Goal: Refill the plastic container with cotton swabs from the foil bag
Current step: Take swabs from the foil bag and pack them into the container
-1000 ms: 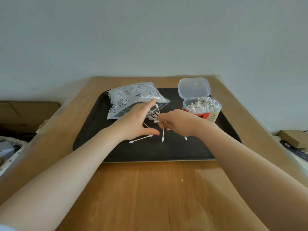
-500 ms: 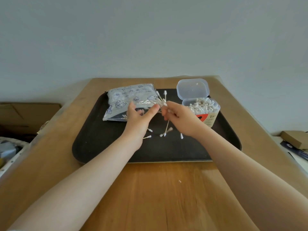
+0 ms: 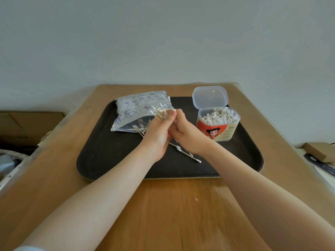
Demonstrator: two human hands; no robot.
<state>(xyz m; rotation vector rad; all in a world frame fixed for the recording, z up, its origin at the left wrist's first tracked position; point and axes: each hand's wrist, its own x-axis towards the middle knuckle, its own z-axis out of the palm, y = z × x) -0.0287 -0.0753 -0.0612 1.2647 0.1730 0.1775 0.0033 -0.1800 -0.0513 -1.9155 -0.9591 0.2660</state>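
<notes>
A silvery printed foil bag (image 3: 139, 109) lies on the back left of a black tray (image 3: 108, 160), its clear lower end showing swabs inside. The plastic container (image 3: 217, 124), lid flipped up, stands at the tray's back right, packed with upright cotton swabs. Between them, my left hand (image 3: 157, 134) and my right hand (image 3: 186, 134) meet and together grip a bundle of cotton swabs (image 3: 159, 113) whose tips fan up and left over the bag. A few loose swabs (image 3: 188, 154) lie on the tray under my right wrist.
The tray rests on a wooden table (image 3: 172, 214) against a pale wall. A cardboard box (image 3: 27, 124) sits beyond the table's left edge; a small brown box (image 3: 319, 151) and dark items lie off to the right.
Both hands lifted from the tray with gathered swabs and closed together around the bundle. Fewer loose swabs lie on the tray than a second ago.
</notes>
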